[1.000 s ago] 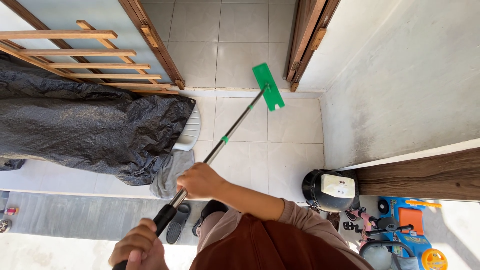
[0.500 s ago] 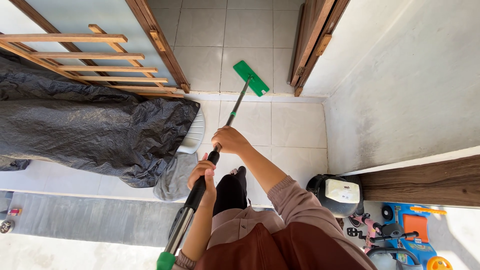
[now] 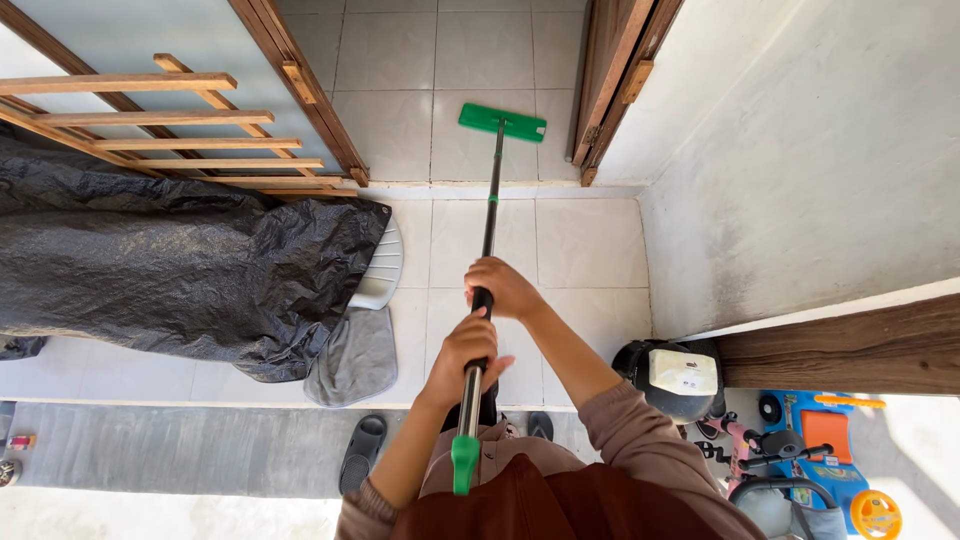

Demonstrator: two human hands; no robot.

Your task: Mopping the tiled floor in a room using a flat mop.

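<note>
You hold the mop pole (image 3: pixel 489 220) with both hands: your right hand (image 3: pixel 503 287) is higher up, its fingers clamped round the black grip, and your left hand (image 3: pixel 464 355) sits just below it, fingers wrapped on the same pole. The pole runs straight ahead to the green mop head (image 3: pixel 502 121), which lies flat on the tiled floor (image 3: pixel 590 250) just past the doorway step, close beside the wooden door frame (image 3: pixel 612 80). Left of the pole lies a black tarp (image 3: pixel 180 260).
</note>
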